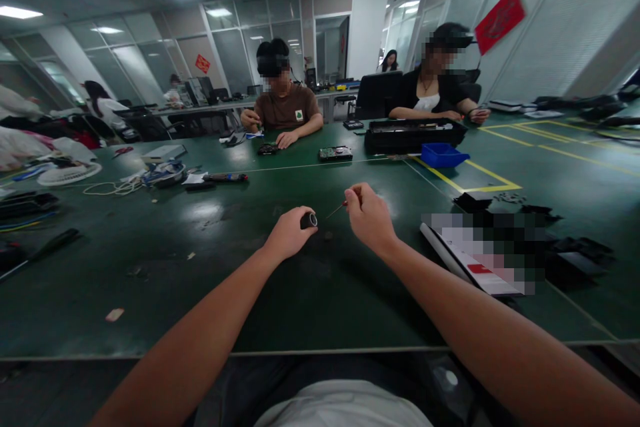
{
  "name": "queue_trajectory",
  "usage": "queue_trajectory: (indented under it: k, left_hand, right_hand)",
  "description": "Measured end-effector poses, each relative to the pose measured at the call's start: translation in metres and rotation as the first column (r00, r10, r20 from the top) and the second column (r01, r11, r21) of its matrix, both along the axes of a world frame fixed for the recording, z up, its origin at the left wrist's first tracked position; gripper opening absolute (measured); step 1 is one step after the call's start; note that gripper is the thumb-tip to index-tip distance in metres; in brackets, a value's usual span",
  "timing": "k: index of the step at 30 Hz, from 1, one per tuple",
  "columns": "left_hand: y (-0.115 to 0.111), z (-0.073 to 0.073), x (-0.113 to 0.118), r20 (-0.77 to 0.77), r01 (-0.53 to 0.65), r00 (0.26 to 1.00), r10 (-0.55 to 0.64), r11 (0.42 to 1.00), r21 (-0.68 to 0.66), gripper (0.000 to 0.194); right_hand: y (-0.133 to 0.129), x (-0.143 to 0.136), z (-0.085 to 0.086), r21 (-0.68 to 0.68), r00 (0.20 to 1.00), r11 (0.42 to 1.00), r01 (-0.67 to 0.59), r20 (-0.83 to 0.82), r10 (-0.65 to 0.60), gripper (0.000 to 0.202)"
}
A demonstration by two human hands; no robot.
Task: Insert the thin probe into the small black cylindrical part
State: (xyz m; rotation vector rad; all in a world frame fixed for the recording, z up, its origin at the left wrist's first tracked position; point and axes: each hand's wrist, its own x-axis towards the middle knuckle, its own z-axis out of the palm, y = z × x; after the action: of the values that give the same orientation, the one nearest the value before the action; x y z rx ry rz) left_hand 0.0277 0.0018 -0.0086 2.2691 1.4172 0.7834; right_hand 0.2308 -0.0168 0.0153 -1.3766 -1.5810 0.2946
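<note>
Above the green table, my left hand (290,233) is closed round a short black cylinder (309,220), whose round end with a pale ring faces right. My right hand (369,215) pinches a thin screwdriver with a red handle (345,204); its shaft points left and down toward the cylinder. A gap separates the screwdriver's tip from the cylinder. A small dark piece (328,236) lies on the table below, between my two hands.
Ahead lie a hard drive (335,154), a long black housing (414,137) and a blue bin (443,155). A white printed sheet (475,260) and black parts lie right. Cables and a tool (225,177) are left. Two people sit opposite.
</note>
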Motion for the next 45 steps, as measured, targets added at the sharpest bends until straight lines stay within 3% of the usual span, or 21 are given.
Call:
queue_trajectory:
  k: [3, 10, 14, 21, 26, 31, 34, 36, 40, 45]
  left_hand:
    - [-0.001, 0.002, 0.001, 0.036, -0.008, 0.999, 0.008, 1.0, 0.016, 0.035]
    - [-0.005, 0.004, 0.005, -0.003, 0.11, 0.994, -0.11, 0.994, -0.026, 0.038]
    - [-0.011, 0.007, 0.007, -0.13, 0.153, 0.978, -0.16, 0.986, -0.068, 0.038]
    - [-0.013, 0.004, 0.012, -0.409, 0.229, 0.882, -0.234, 0.971, -0.062, 0.037]
    - [-0.007, 0.002, 0.015, -0.459, 0.236, 0.856, -0.239, 0.97, -0.065, 0.037]
    - [-0.003, 0.005, 0.005, -0.203, 0.193, 0.957, -0.207, 0.977, -0.087, 0.03]
    - [0.002, 0.013, -0.008, 0.035, 0.101, 0.995, -0.097, 0.99, -0.103, 0.03]
    - [0.008, 0.019, -0.018, 0.19, 0.061, 0.981, -0.027, 0.982, -0.176, 0.033]
    - [0.019, 0.027, -0.041, 0.485, 0.056, 0.865, 0.129, 0.935, -0.349, 0.035]
    - [0.024, 0.036, -0.081, 0.716, 0.054, 0.597, 0.36, 0.873, -0.484, 0.03]
  right_hand:
    - [-0.002, 0.0, 0.003, 0.003, 1.0, 1.0, 0.0, -0.03, 0.0, 0.022]
    - [-0.004, 0.0, 0.004, 0.04, 0.997, 0.999, -0.006, -0.073, 0.009, 0.022]
    - [-0.002, -0.001, 0.002, 0.058, 0.996, 0.998, 0.01, -0.084, -0.005, 0.022]
    - [-0.001, -0.001, 0.002, 0.059, 0.997, 0.998, 0.012, -0.079, -0.007, 0.024]
    - [-0.002, -0.001, 0.003, 0.05, 0.997, 0.999, -0.003, -0.083, 0.007, 0.025]
    - [-0.003, 0.0, 0.003, 0.045, 0.995, 0.999, -0.007, -0.094, 0.011, 0.024]
    - [-0.002, 0.0, 0.004, 0.034, 0.995, 0.999, -0.017, -0.1, 0.02, 0.024]
    - [-0.002, 0.001, 0.004, 0.026, 0.995, 0.999, -0.023, -0.096, 0.026, 0.025]
    - [-0.003, 0.001, 0.004, 0.019, 0.995, 0.999, -0.038, -0.089, 0.04, 0.025]
    - [-0.002, 0.001, 0.003, 0.008, 0.996, 1.0, -0.028, -0.089, 0.029, 0.024]
